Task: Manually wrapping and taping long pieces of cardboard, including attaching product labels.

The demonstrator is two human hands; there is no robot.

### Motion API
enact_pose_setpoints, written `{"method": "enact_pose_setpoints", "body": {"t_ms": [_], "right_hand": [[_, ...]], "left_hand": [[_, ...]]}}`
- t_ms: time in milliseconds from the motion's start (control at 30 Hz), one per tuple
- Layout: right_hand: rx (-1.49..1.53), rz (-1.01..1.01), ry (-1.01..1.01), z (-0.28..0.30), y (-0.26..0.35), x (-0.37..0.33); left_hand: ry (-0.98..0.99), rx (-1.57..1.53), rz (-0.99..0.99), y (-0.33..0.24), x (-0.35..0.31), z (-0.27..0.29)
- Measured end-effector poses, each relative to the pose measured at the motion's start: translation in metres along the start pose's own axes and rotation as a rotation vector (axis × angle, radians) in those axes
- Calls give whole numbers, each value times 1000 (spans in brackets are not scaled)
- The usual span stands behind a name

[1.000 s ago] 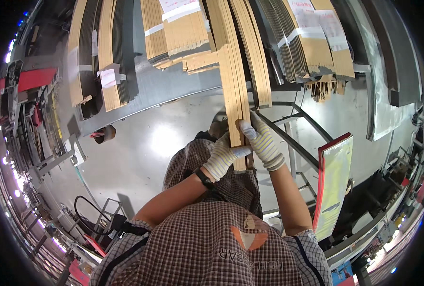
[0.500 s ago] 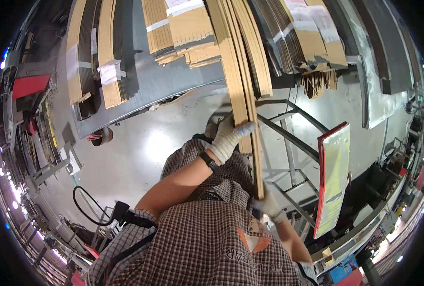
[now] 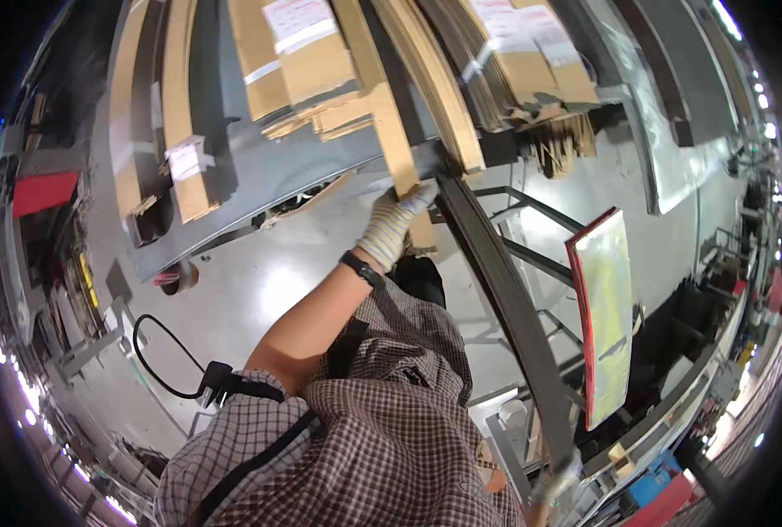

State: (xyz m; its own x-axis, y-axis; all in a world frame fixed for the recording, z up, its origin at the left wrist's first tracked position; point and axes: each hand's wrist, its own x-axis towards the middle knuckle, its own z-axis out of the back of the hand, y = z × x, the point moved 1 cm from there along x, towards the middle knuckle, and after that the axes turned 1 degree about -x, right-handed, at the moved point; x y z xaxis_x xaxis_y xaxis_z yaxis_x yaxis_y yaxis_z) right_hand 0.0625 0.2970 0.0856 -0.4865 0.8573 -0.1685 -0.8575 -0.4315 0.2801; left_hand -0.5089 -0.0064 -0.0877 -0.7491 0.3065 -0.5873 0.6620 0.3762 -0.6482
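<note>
Two gloved hands are at work in my view, well apart from each other. My left hand (image 3: 395,224) reaches far out, its knit glove closed around the near end of a long tan wooden strip (image 3: 382,105) that runs up and away into the rack of stacked strips (image 3: 443,97) at the far side; the fingers wrap the strip's edge just above a dark metal rail (image 3: 496,290). That dark rail slants from the rack down to the near right, and my right hand (image 3: 556,485) sits at its near end, low by the edge of the view; I cannot tell how tightly it grips there, as the glove is small and blurred. A black wristband (image 3: 362,268) circles my left wrist. To the right, a red-edged panel with a shiny pale face (image 3: 603,316) stands beside the metal frame. A black cable (image 3: 158,360) loops on the grey floor at near left.
</note>
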Motion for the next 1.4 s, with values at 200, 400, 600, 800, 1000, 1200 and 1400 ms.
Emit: {"method": "enact_pose_setpoints", "body": {"t_ms": [200, 400, 600, 800, 1000, 1200, 1400], "right_hand": [[-386, -128, -345, 133, -145, -70], [-451, -332, -386, 100, -227, -14], [-223, -560, 286, 76, -256, 180], [462, -880, 543, 22, -164, 420], [476, 20, 977, -55, -198, 656], [1382, -209, 731, -239, 26, 814], [993, -92, 541, -294, -7, 815]], "left_hand": [[-3, 61, 48, 7, 23, 14], [-59, 2, -20, -2, 27, 9], [-127, 13, -62, -6, 34, -10], [-222, -39, -116, -7, 49, -17], [-114, 83, 68, 1, 71, -12], [-238, 192, -8, -21, 56, -49], [-119, 260, 38, -34, 38, -61]]}}
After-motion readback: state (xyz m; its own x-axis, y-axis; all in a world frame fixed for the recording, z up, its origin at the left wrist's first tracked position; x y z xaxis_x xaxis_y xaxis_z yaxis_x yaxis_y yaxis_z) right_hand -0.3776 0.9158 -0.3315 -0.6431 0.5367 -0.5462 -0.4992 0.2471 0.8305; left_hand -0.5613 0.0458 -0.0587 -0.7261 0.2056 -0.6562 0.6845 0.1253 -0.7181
